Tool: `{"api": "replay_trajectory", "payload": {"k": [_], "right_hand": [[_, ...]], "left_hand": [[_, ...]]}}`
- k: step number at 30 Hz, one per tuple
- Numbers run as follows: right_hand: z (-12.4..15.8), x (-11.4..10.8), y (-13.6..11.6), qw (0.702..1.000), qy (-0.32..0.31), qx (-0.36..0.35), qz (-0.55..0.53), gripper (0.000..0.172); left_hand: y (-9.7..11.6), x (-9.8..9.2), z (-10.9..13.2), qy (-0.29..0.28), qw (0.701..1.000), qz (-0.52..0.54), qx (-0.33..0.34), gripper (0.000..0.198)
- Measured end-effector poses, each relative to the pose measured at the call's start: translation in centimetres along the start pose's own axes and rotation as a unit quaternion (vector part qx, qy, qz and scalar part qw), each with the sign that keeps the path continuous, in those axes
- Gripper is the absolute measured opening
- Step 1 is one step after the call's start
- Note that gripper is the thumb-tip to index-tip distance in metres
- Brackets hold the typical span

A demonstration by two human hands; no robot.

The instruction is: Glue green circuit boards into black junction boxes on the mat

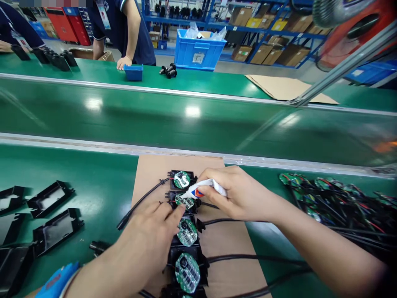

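My right hand is closed around a white glue tube with red and blue markings. The tube's nozzle points down and left, onto a round green circuit board seated in a black housing. My left hand lies along the left side of that housing, one finger stretched over the board's lower edge; its other fingertips are partly hidden. Behind it, the farthest board carries a white smear. Nearer to me are more boards in black housings, such as this circuit board and another.
The housings stand in a column on a cardboard sheet. Black cables run off to the right, towards a heap of wired boards. Open black cases lie at left. Beyond a metal rail, a co-worker's hand rests near a small blue bin.
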State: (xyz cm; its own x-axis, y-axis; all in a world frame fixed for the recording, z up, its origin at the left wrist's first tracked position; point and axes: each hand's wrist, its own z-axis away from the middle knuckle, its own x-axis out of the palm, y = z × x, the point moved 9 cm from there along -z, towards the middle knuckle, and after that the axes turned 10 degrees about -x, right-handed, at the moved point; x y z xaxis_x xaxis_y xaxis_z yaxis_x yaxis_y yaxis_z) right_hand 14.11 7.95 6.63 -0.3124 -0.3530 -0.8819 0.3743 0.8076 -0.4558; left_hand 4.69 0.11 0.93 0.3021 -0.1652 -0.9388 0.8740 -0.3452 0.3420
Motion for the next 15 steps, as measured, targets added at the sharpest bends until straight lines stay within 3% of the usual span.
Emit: {"api": "replay_trajectory", "payload": {"k": [5,15], "right_hand": [[-1.1,1.6,0.2,0.999,-0.035,-0.013,-0.012,0.021],[-0.8,1.9,0.2,0.997,-0.070,-0.016,-0.004,0.017]], "left_hand": [[0.1,2.8,1.2,-0.016,1.000,-0.024,-0.001,0.068],[-0.1,2.9,1.4,-0.012,0.999,-0.024,0.023,0.064]]}}
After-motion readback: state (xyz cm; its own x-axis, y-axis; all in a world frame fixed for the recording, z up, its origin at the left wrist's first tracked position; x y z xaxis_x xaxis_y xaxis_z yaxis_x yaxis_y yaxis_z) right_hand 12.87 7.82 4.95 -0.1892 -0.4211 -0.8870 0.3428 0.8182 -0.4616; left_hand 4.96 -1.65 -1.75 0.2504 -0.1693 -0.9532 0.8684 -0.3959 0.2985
